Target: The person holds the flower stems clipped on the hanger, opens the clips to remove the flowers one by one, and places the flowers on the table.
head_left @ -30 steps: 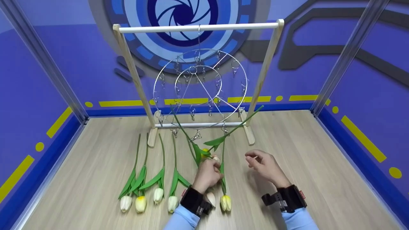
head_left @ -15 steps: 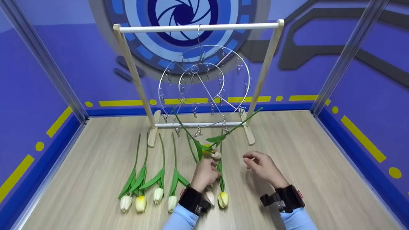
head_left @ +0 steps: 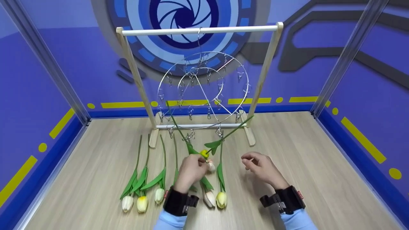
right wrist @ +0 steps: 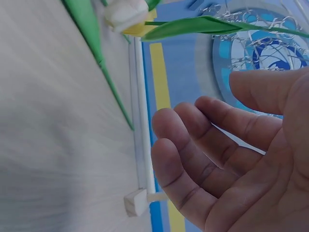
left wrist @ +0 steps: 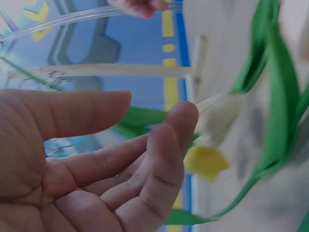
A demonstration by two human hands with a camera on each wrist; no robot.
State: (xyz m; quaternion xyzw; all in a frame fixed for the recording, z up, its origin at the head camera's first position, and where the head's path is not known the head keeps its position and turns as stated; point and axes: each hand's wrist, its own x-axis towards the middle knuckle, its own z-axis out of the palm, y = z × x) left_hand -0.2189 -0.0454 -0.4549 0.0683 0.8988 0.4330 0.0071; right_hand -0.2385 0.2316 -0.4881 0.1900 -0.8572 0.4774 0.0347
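My left hand [head_left: 191, 170] hovers over the middle of the table, its thumb apart from loosely bent fingers and nothing between them. Just beyond the fingertips hang a yellow tulip [head_left: 204, 154] and a pale pinkish tulip [head_left: 211, 166], heads down, stems slanting up at the clips of a round wire hanger [head_left: 247, 91]. My right hand [head_left: 263, 169], to the right of these flowers, is held in the air with relaxed, slightly bent fingers and holds nothing. A pinkish-white tulip [head_left: 209, 199] and a yellow tulip [head_left: 221, 200] lie below, between the hands.
The hanger hooks onto a wooden rack [head_left: 201, 31] at the back. More tulips lie in a row at left: white [head_left: 127, 203], yellow [head_left: 142, 204] and white [head_left: 159, 195]. Another is partly hidden by my left arm. Purple walls [head_left: 51, 64] enclose the table [head_left: 102, 153].
My left hand has drawn away left and slightly up from the hanging tulips, uncovering the pinkish-white one on the table. The hanger and its flowers have swung. My right hand has barely moved.
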